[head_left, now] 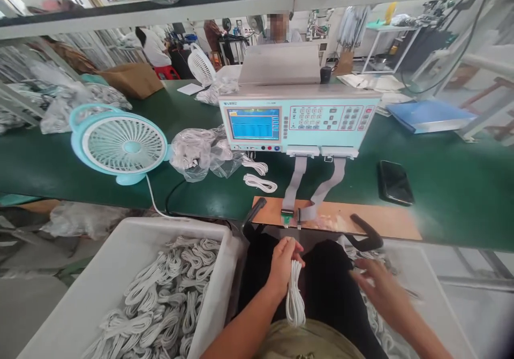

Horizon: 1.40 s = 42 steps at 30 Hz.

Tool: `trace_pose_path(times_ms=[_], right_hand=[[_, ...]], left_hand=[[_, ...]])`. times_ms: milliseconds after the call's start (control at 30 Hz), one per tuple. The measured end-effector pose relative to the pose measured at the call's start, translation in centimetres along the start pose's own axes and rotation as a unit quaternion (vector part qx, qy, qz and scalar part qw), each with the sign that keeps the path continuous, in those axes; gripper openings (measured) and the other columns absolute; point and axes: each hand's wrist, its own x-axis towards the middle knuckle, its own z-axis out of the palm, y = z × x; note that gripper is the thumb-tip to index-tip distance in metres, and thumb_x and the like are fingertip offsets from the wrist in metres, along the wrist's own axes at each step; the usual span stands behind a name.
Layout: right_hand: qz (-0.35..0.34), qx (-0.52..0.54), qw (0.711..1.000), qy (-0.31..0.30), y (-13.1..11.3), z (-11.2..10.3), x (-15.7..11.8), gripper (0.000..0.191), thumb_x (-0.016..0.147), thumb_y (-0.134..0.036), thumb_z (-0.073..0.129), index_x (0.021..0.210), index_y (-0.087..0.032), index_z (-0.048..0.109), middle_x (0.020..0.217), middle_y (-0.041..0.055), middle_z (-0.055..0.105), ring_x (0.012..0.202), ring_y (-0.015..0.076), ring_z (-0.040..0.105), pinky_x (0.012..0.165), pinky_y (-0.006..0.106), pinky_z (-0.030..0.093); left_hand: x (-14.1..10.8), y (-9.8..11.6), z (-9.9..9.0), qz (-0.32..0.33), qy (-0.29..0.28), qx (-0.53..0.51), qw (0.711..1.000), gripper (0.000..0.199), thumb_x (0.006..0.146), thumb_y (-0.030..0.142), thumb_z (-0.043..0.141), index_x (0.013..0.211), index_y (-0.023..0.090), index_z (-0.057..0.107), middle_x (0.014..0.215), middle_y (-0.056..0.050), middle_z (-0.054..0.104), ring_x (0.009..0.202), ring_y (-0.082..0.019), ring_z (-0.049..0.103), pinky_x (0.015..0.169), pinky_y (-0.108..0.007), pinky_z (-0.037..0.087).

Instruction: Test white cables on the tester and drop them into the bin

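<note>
My left hand (286, 265) is closed around one end of a bundled white cable (295, 297), which hangs over my lap. To the right, my right hand (377, 284) is slightly blurred, its fingers apart with nothing between them, above a white bin (433, 294) holding more cables. In front of my left hand, two small connectors (287, 219) on grey ribbon cables (295, 182) lie at the edge of an orange board (377, 219). The ribbons run up to a tester (297, 120) with a lit blue screen. Two white cable bundles (260, 182) lie below the tester.
A white bin (132, 227) full of cable bundles stands at left. On the green table (193, 201) are a blue fan (124, 144), bagged cables (193, 150), a black phone (395, 182) and a blue folder (431, 116). Black clamps (367, 233) grip the board. A person sits behind the tester.
</note>
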Motion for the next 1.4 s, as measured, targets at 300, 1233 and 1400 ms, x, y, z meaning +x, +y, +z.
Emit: trace_pose_path(times_ms=[300, 1233, 1400], right_hand=[[-0.054, 0.349, 0.912, -0.207, -5.9, 7.1, -2.0, 0.031, 0.085, -0.048, 0.053, 0.096, -0.02, 0.062, 0.079, 0.0037, 0.059, 0.074, 0.021, 0.055, 0.072, 0.032, 0.046], [-0.155, 0.246, 0.922, -0.254, -7.1, 7.6, -0.2, 0.024, 0.091, -0.037, 0.047, 0.087, -0.02, 0.064, 0.069, 0.0013, 0.061, 0.063, 0.0166, 0.057, 0.062, 0.027, 0.046], [-0.147, 0.268, 0.899, -0.312, -8.0, 6.8, 0.6, 0.028, 0.09, -0.04, 0.048, 0.079, -0.02, 0.065, 0.068, 0.0016, 0.063, 0.062, 0.017, 0.058, 0.06, 0.027, 0.045]], left_hand=[[-2.5, 1.8, 1.7, 0.123, 0.001, 0.028, 0.992, 0.024, 0.085, 0.039, 0.052, 0.096, 0.018, 0.058, 0.084, -0.003, 0.059, 0.077, -0.013, 0.056, 0.067, -0.021, 0.045], [-2.1, 0.7, -1.5, -0.015, -0.052, -0.155, 0.986, 0.031, 0.072, 0.04, 0.068, 0.068, 0.016, 0.05, 0.055, 0.005, 0.046, 0.045, -0.006, 0.041, 0.046, -0.018, 0.034], [-2.2, 1.7, -1.5, 0.008, -0.075, -0.089, 0.993, 0.032, 0.073, 0.043, 0.065, 0.067, 0.017, 0.05, 0.053, 0.005, 0.043, 0.043, -0.007, 0.037, 0.044, -0.019, 0.031]])
